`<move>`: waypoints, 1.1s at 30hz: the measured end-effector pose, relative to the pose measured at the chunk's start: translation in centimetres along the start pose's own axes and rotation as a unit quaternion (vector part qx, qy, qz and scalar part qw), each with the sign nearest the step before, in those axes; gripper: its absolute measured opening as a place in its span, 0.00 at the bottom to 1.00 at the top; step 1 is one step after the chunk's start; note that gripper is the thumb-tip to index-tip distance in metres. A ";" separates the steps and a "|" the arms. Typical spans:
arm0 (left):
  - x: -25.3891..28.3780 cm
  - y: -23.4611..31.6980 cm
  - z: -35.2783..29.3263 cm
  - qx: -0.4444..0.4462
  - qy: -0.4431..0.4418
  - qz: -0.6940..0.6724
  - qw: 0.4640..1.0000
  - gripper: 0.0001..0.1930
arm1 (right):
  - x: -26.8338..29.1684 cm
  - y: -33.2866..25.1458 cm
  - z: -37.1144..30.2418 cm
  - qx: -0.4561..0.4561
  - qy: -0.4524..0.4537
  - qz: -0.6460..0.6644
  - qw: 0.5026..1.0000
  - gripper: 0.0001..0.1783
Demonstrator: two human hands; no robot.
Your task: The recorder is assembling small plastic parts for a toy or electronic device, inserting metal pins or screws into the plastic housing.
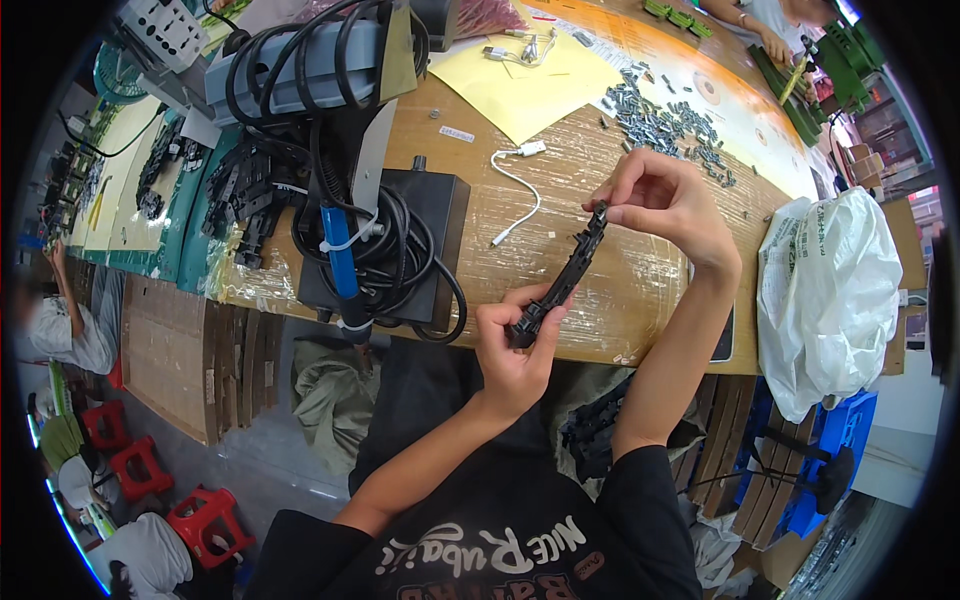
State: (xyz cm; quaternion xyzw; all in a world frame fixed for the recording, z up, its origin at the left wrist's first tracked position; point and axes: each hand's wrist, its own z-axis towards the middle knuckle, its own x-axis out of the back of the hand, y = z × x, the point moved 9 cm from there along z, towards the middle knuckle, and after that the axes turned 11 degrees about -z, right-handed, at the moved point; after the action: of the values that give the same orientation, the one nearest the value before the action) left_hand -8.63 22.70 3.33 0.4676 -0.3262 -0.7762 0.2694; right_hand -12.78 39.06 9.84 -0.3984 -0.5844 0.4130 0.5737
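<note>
A long, narrow black plastic part (572,272) with jagged clip-like bits along it is held slantwise above the table's front edge. My left hand (513,355) is closed round its near end, thumb and fingers on either side. At the far end, my right hand (672,205) pinches the tip between thumb and fingers. Whether a smaller piece sits in that pinch is hidden. Beyond my right hand lies a loose pile of small grey metal pieces (665,118). To the left of the part, a short white cable (522,192) rests on the wooden table (480,270).
A black box (440,205) with coiled black cables and a blue-handled tool (340,255) stands on the left. Behind it is a heap of black parts (245,185). Yellow paper (530,85) lies at the back. A white plastic bag (828,290) hangs at the right edge.
</note>
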 end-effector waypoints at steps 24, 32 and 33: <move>0.4 -0.1 -0.1 0.004 0.010 -0.018 1.000 0.15 | 0.4 -0.3 -0.3 0.018 -0.001 0.020 1.000 0.12; 0.1 0.4 0.0 -0.012 -0.006 -0.008 1.000 0.15 | 0.6 -0.2 -0.2 -0.001 0.030 0.003 1.000 0.15; 0.0 0.4 0.1 -0.016 -0.009 -0.005 1.000 0.15 | 0.6 -0.1 -0.1 -0.006 0.032 0.006 0.999 0.15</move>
State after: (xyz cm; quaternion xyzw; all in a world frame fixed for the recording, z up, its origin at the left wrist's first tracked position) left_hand -8.67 22.45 3.62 0.4577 -0.3141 -0.7867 0.2701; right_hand -12.65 39.57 10.14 -0.4184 -0.5654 0.4002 0.5874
